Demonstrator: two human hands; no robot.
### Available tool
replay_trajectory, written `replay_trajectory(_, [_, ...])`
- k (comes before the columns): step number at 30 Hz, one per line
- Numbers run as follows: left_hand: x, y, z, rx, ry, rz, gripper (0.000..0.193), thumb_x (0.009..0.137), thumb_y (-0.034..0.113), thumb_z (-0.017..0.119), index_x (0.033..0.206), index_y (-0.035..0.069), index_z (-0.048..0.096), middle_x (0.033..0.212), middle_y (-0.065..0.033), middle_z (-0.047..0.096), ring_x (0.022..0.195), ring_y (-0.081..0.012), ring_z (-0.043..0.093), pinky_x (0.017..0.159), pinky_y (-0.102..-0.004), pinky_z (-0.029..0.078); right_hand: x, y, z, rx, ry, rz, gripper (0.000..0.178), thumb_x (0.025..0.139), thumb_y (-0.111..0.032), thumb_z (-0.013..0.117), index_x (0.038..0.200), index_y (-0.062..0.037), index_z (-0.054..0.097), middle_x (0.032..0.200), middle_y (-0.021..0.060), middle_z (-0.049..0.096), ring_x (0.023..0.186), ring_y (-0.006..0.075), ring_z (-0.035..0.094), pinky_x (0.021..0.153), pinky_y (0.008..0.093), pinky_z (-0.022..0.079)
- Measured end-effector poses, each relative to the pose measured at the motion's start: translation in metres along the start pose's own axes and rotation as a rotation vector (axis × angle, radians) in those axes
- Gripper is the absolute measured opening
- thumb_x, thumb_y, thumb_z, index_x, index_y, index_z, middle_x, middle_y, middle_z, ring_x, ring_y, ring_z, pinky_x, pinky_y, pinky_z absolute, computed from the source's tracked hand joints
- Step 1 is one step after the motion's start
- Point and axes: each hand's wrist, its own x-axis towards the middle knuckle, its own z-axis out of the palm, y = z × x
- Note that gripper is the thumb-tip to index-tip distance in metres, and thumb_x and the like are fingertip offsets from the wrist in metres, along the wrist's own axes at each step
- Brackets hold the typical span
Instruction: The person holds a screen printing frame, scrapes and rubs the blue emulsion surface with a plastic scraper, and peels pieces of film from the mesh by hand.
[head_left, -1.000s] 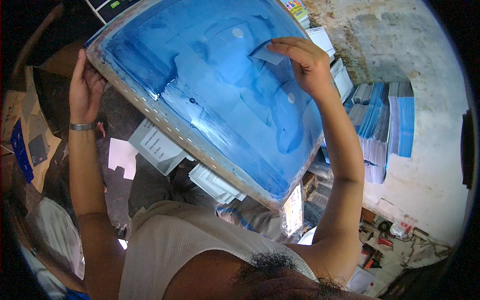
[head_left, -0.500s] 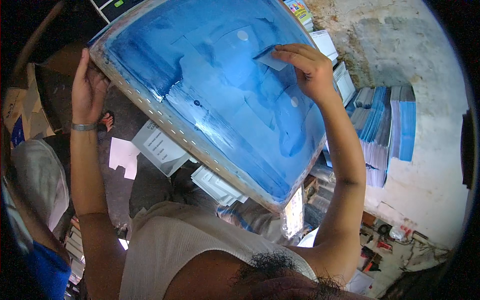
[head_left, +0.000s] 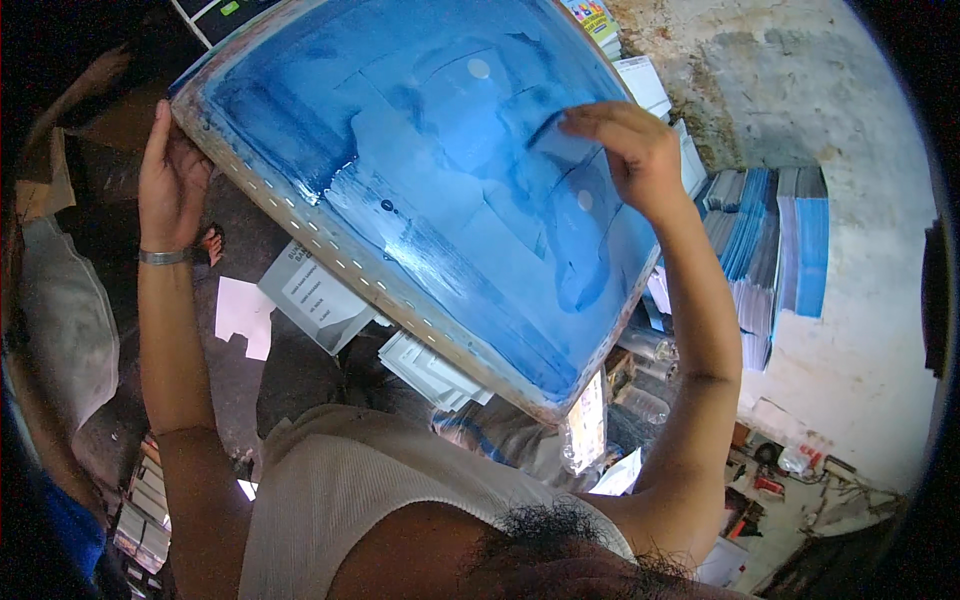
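A large screen-printing frame (head_left: 362, 283) with a wooden, stapled rim is tilted up in front of me. Its blue mesh (head_left: 440, 170) carries wet, darker blue patches and a glossy streak near the lower left side. My left hand (head_left: 174, 185) grips the frame's left corner, thumb up along the edge and fingers partly hidden behind it. Over the right part of the mesh is my right hand (head_left: 640, 150), its fingers pinched on a thin, flat, bluish piece (head_left: 565, 145). Motion blurs that piece, and I cannot tell whether it touches the mesh.
Under the frame lie a grey printed sheet (head_left: 315, 298), a stack of white cards (head_left: 430, 370) and a pinkish paper scrap (head_left: 244, 318). Tall paper stacks (head_left: 745, 240) stand against the stained wall (head_left: 865, 240) on the right. Another person's arm (head_left: 85, 90) shows at the left.
My right hand has moved slightly right and down with the flat piece. In the picture the frame and my left hand have shifted slightly left. The other person at the left has moved.
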Motion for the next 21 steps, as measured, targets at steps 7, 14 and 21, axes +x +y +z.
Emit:
replay_trajectory(7, [-0.001,0.004,0.005,0.009,0.013,-0.035,0.045,0.105,0.044,0.043,0.127,0.008,0.059,0.125,-0.0074,0.063,0.118,-0.0206,0.057,0.106,-0.0394,0.038,0.032,0.018,0.016,-0.018,0.107,0.026,0.042,0.073,0.009,0.054,0.098,-0.0169,0.073,0.106,0.0028,0.073,0.097,0.025,0.07,0.079,0.0362,0.057])
replay_trajectory(14, [0.0,0.003,-0.002,-0.067,-0.045,-0.038,0.044,0.105,0.038,0.045,0.126,0.003,0.059,0.126,-0.0119,0.065,0.116,-0.0229,0.061,0.104,-0.038,0.045,0.014,0.007,0.016,-0.04,0.024,0.018,0.041,0.073,0.007,0.054,0.097,-0.0193,0.073,0.104,0.0002,0.073,0.098,0.0244,0.069,0.077,0.0369,0.057])
replay_trajectory(21, [0.005,0.0,-0.007,-0.051,-0.029,-0.051,0.044,0.104,0.038,0.047,0.126,0.002,0.058,0.127,-0.0121,0.064,0.116,-0.0244,0.061,0.104,-0.0386,0.045,-0.02,-0.01,-0.003,-0.002,-0.059,0.037,0.039,0.07,0.014,0.059,0.095,-0.0132,0.074,0.103,0.0047,0.073,0.097,0.0251,0.07,0.079,0.035,0.058])
